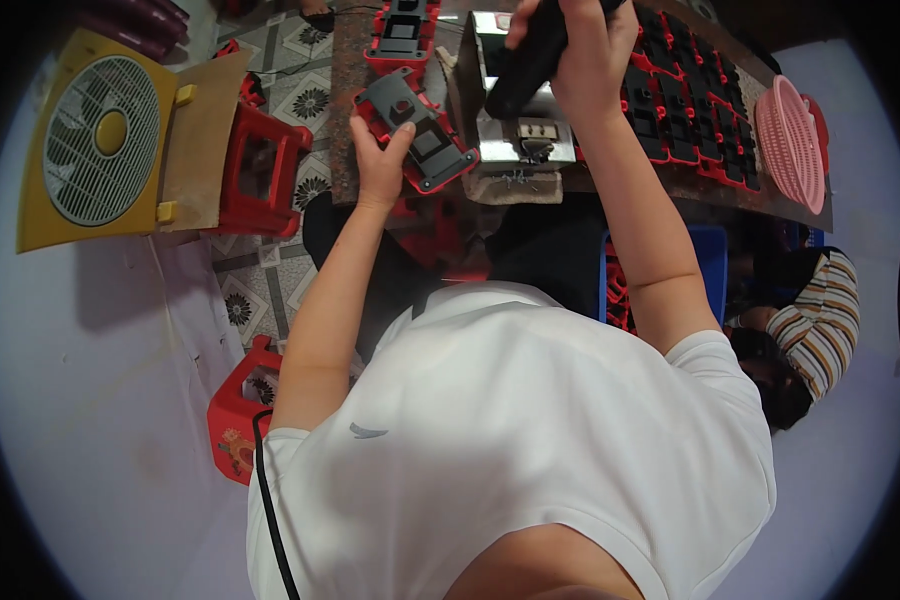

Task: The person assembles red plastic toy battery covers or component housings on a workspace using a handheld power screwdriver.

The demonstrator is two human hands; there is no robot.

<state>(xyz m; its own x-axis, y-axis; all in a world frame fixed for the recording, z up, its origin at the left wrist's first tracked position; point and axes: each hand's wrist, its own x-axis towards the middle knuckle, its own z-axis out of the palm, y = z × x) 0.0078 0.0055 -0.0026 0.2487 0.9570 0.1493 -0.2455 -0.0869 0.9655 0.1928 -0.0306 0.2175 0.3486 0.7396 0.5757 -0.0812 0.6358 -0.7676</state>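
Left hand [380, 160]: partly closed on a red-and-grey plastic housing [432, 145], thumb on the upper face, fingers at the far-left edge. The housing lies just left of the metal screw box [490, 150], turned askew to it; whether it rests on the bench or is lifted cannot be determined.

Right hand [590, 70]: closed around a black handheld tool [530, 65], apparently a power screwdriver, above the metal screw box. The tool's working tip cannot be made out, and the fingers are partly cut off by the upper edge of the view.

Loose screws [515, 178] lie at the near side of the box, on a tan pad [518, 192]. A second housing [402, 40] sits left of the box's far end; rows of similar housings [675, 100] stand to its right, with a pink basket [792, 145] farther right.

Recommended handling, in this inspector's judgement: seat the housing flat and square before any pressure is applied; keep the left thumb clear of the corner holes; hold the tool upright over each hole; ease off once a screw seats, lest the plastic crack; keep stray screws from under the housing.
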